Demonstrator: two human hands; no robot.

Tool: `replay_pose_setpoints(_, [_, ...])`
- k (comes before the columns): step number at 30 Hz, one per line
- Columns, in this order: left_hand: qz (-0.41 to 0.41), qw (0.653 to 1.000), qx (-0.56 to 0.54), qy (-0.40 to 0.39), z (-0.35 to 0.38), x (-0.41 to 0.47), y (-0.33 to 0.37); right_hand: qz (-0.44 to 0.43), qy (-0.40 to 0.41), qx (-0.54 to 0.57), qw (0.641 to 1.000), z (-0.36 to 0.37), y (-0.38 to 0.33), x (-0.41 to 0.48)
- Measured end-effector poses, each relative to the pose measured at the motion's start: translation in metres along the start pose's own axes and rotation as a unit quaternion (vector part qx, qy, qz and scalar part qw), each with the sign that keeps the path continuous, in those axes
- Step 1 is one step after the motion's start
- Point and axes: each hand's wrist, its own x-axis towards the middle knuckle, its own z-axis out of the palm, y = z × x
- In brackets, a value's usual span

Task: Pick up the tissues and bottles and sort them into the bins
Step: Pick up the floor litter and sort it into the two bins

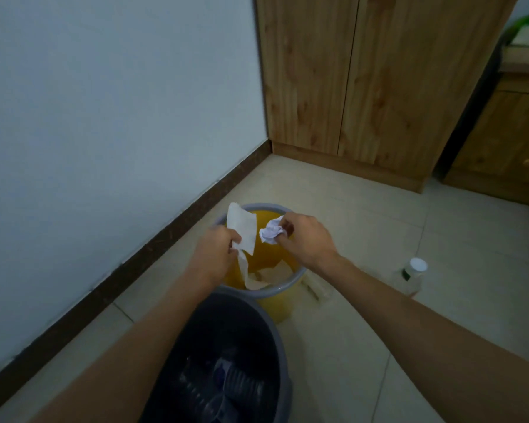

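Over grey-rimmed yellow bin (258, 206): left hand (217, 250) grip pinches flat white tissue sheet (242, 228), right hand (307, 239) grip pinches crumpled white tissue ball (271, 235); released sheet may drift outside rim.

A room in someone's home, likely a bedroom — a tall pine wardrobe (364, 87) fills the corner beside a low wooden cabinet (507, 148) with round knobs, over pale floor tiles (364, 233), a plain white wall (104, 102) and a dark skirting board (165, 227)
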Motion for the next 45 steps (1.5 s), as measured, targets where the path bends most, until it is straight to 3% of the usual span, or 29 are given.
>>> replay_pose_setpoints(7, [-0.001, 0.989, 0.027, -0.143, 0.009, 0.013, -0.003, 0.019, -0.13, -0.06, 0.989, 0.005, 0.014, 0.009])
replay_pose_setpoints(11, [0.039, 0.989, 0.098, -0.101, -0.007, 0.012, 0.002, -0.008, -0.108, -0.092, 0.99, -0.013, 0.017, -0.003])
replay_pose_setpoints(16, [0.127, 0.969, 0.212, -0.003, -0.032, 0.002, 0.045, -0.038, -0.024, -0.184, 0.982, -0.053, 0.019, -0.024])
replay_pose_setpoints(24, [0.198, 0.959, 0.201, 0.025, -0.017, 0.01, 0.151, 0.031, 0.028, -0.244, 0.969, -0.12, 0.064, -0.058])
replay_pose_setpoints(30, [0.219, 0.957, 0.187, 0.012, 0.029, 0.026, 0.208, 0.099, 0.014, -0.266, 0.959, -0.152, 0.117, -0.079])
replay_pose_setpoints(36, [0.174, 0.974, 0.143, -0.032, 0.098, 0.033, 0.226, 0.116, -0.056, -0.296, 0.946, -0.173, 0.169, -0.094])
replay_pose_setpoints(42, [-0.009, 0.999, 0.032, -0.023, 0.198, 0.022, 0.215, 0.111, -0.089, -0.291, 0.946, -0.149, 0.236, -0.114])
replay_pose_setpoints(45, [-0.069, 0.996, 0.036, -0.045, 0.254, 0.02, 0.199, 0.105, -0.088, -0.258, 0.956, -0.115, 0.269, -0.121])
